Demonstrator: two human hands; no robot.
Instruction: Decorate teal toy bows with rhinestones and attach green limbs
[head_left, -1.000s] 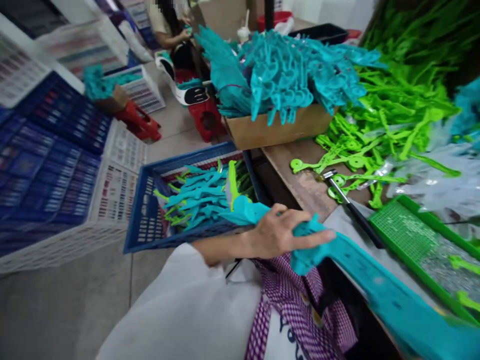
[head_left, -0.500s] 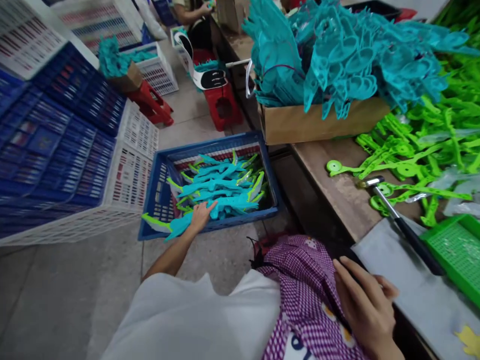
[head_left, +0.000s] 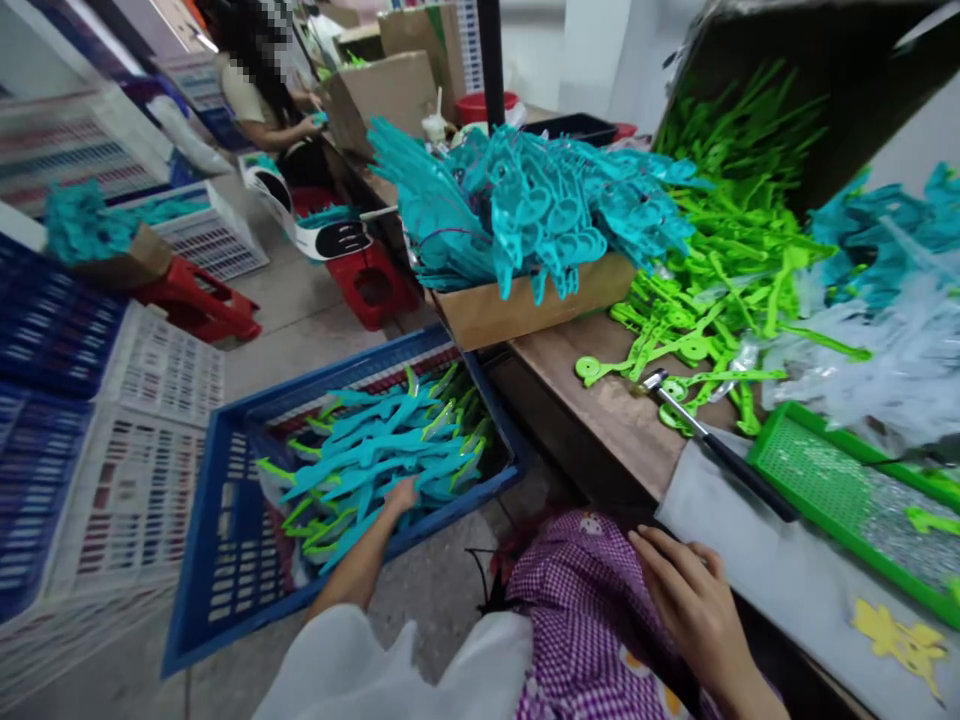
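Note:
My left hand (head_left: 402,496) reaches into a blue plastic crate (head_left: 225,560) on the floor. It touches long teal-and-lime plastic pieces (head_left: 367,455) heaped there; its fingers are mostly hidden among them, so a grip cannot be made out. My right hand (head_left: 686,590) rests over the purple checked apron (head_left: 577,580) by the table edge. Its fingers are stretched out and nothing shows in them. Closest to it on the table lie a grey sheet (head_left: 705,520) and a hammer (head_left: 727,460) with a black handle.
A cardboard box (head_left: 540,305) of teal parts stands on the table, beside loose lime-green parts (head_left: 697,340). A green tray (head_left: 825,470) holds small shiny bits. Stacked crates (head_left: 112,490) rise at left. Farther back are red stools (head_left: 371,285) and a seated person (head_left: 262,110).
The view has swung to the right and up. My left hand, earlier on a piece at the crate's near rim, is now farther inside the crate. My right hand stays by the apron.

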